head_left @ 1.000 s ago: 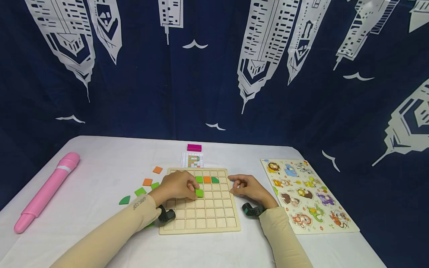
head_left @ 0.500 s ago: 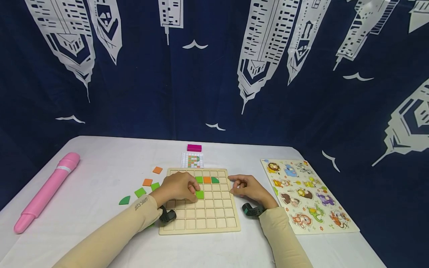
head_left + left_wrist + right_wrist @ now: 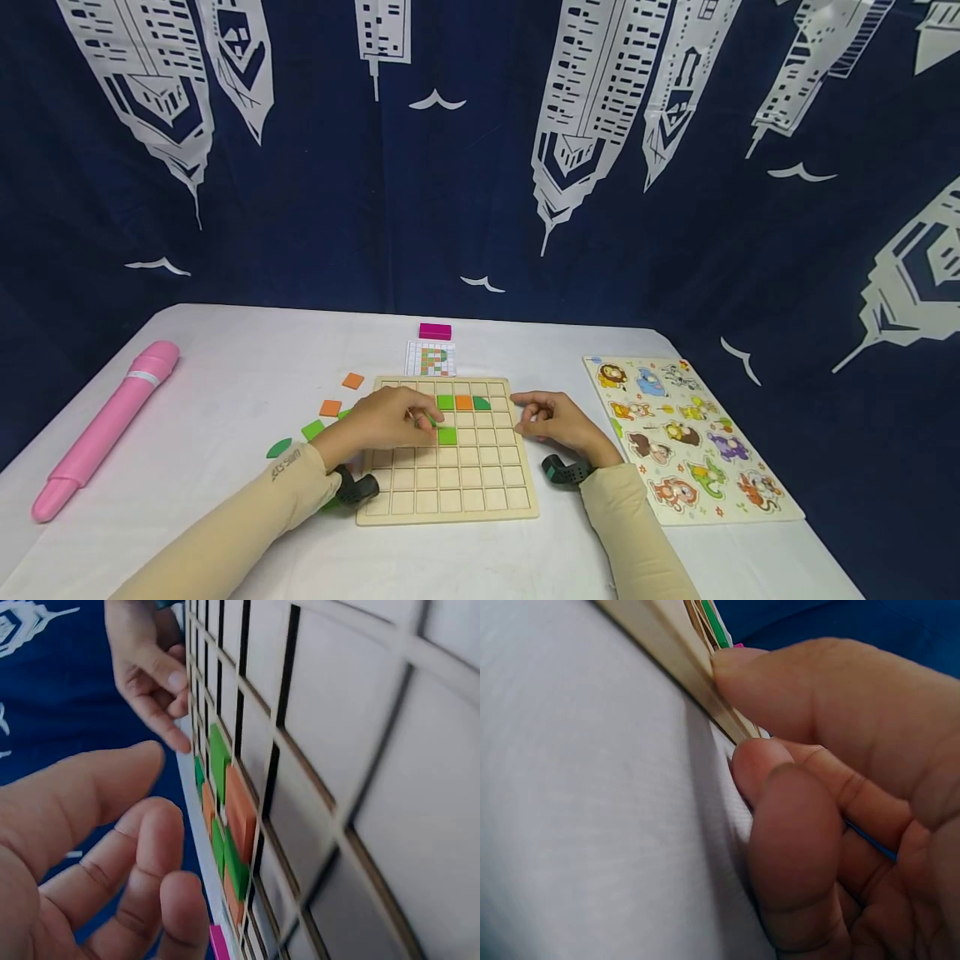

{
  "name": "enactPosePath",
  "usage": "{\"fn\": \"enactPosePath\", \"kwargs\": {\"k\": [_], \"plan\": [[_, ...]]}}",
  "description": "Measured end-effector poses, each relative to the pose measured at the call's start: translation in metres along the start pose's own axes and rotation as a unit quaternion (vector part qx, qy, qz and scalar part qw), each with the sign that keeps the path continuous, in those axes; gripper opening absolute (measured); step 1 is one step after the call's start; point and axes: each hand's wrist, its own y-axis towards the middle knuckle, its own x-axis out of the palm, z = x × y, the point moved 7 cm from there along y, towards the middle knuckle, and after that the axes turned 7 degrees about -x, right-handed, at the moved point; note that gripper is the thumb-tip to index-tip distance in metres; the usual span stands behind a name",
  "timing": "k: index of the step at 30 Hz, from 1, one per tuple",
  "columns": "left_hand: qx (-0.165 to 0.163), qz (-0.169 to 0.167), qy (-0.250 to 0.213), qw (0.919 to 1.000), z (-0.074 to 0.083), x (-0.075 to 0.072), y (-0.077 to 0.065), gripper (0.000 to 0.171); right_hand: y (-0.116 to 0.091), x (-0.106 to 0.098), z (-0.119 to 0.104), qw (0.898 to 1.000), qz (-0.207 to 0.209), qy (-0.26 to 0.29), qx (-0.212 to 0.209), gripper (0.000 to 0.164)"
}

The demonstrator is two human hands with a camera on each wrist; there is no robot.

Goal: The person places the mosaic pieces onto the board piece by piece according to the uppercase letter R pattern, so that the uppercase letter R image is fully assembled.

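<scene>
My left hand (image 3: 390,419) hovers over the wooden grid board (image 3: 487,479), its fingers loosely bent and holding nothing. The left wrist view shows its fingertips apart from the board. Just right of them a green square tile (image 3: 447,436) lies in a cell. Further up the board are another green square (image 3: 446,402), an orange square (image 3: 464,402) and a dark green quarter-circle tile (image 3: 482,403). An orange tile (image 3: 240,814) shows beside the green ones in the left wrist view. My right hand (image 3: 558,421) touches the board's right edge with its fingertips.
Loose tiles lie left of the board, among them an orange square (image 3: 330,407) and a green square (image 3: 312,429). A pattern card (image 3: 431,359) and magenta block (image 3: 435,331) stand behind it. An animal puzzle board (image 3: 697,442) lies right, a pink tube (image 3: 108,429) left.
The green square tile has gone from my left fingers into a board cell and lies let go. My left hand has drawn back slightly leftward. The right hand stays still.
</scene>
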Motion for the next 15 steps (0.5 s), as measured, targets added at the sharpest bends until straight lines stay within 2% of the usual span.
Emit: {"fn": "enactPosePath", "kwargs": {"k": [3, 8, 13, 15], "plan": [[0.024, -0.011, -0.030, 0.9992, -0.006, -0.008, -0.006, 0.026, 0.000, 0.000, 0.000, 1.000, 0.000, -0.001, 0.000, 0.059], [0.043, -0.030, -0.075, 0.9958, -0.018, -0.022, -0.018, 0.033, 0.000, -0.001, 0.002, 1.000, -0.001, -0.002, -0.002, 0.058], [0.054, -0.010, -0.081, 0.9952, -0.033, -0.042, -0.030, 0.035, 0.001, 0.000, 0.002, 1.000, 0.000, 0.000, -0.001, 0.059], [0.048, -0.002, -0.084, 0.9954, -0.042, -0.050, -0.035, 0.035, 0.001, 0.000, 0.002, 1.000, 0.000, 0.001, 0.000, 0.059]]}}
